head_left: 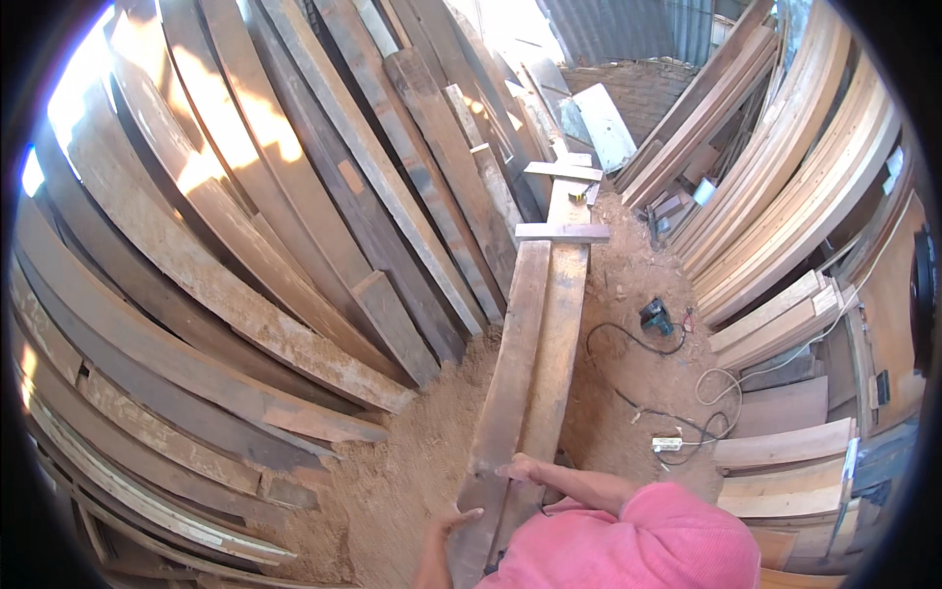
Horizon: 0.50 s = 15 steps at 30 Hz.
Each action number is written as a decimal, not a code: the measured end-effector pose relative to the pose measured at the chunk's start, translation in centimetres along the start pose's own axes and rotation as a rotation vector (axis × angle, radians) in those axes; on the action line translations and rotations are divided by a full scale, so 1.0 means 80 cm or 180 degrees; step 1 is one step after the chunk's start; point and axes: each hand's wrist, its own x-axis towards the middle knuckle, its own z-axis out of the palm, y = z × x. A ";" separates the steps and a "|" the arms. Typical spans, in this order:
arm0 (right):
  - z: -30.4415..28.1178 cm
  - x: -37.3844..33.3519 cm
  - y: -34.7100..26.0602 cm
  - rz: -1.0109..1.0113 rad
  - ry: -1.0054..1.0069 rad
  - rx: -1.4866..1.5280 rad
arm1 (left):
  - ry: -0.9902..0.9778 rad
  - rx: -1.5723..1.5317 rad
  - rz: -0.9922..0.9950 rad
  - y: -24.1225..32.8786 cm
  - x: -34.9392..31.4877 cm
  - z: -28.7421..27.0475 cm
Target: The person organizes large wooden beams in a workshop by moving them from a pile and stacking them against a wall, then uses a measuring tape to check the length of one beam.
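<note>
A long brown plank [513, 344] lies lengthwise in front of me, on top of a second wider timber [564, 324] that shows along its right side. My left hand [454, 520] grips the plank's left edge near its close end, the thumb on the upper face and the other fingers hidden below. A little farther along, my right hand [523, 468] is closed over the plank's right edge. At the far end, a short wooden crosspiece [562, 233] lies across the timbers, and beyond it another short board [563, 171] sits near a small yellow and black object [577, 194].
Many boards [294, 196] lean along the left. More pale planks [785, 187] stand at right. On the dirt floor [628, 393] lie a dark teal power tool [655, 316], its black cord and a white power strip [667, 444]. Corrugated metal sheeting [628, 29] stands behind.
</note>
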 end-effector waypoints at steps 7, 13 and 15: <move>0.001 -0.037 -0.002 0.0003 0.0040 0.0206 | 0.0686 0.0957 0.0074 0.007 -0.037 0.026; -0.076 -0.007 0.102 -0.0510 -0.0843 0.1991 | 0.1296 0.1618 0.0422 0.010 -0.046 0.102; -0.095 -0.014 0.131 -0.0417 -0.0238 0.1619 | 0.1523 0.1906 0.0420 0.017 -0.047 0.136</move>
